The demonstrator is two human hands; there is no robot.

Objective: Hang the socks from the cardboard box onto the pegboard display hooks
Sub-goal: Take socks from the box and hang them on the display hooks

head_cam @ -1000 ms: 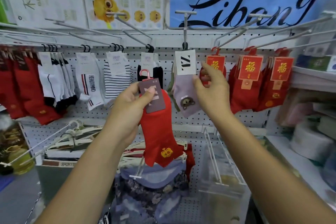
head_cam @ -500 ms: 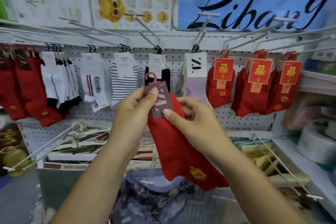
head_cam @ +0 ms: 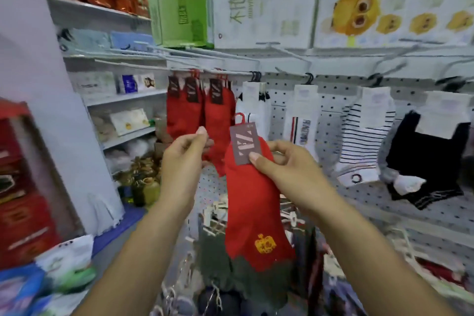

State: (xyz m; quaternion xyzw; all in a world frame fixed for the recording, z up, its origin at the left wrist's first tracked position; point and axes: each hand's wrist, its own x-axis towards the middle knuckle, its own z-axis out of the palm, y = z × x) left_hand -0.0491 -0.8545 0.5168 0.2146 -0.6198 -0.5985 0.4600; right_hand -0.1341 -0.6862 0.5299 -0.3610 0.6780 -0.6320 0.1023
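Red sock (head_cam: 254,213) pinched by tag (head_cam: 245,146) in right hand (head_cam: 284,161), left hand (head_cam: 182,156) curled, hold unclear, hooks (head_cam: 238,73) blurred

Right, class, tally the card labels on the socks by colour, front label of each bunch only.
Dark grey card labels: 4, one on the red fabric sock in the right hand
White card labels: 4
Total: 8

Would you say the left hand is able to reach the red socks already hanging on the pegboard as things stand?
Probably yes: the left hand is raised right beside the hanging red socks, seems to hold nothing, and nothing visible stands between them.
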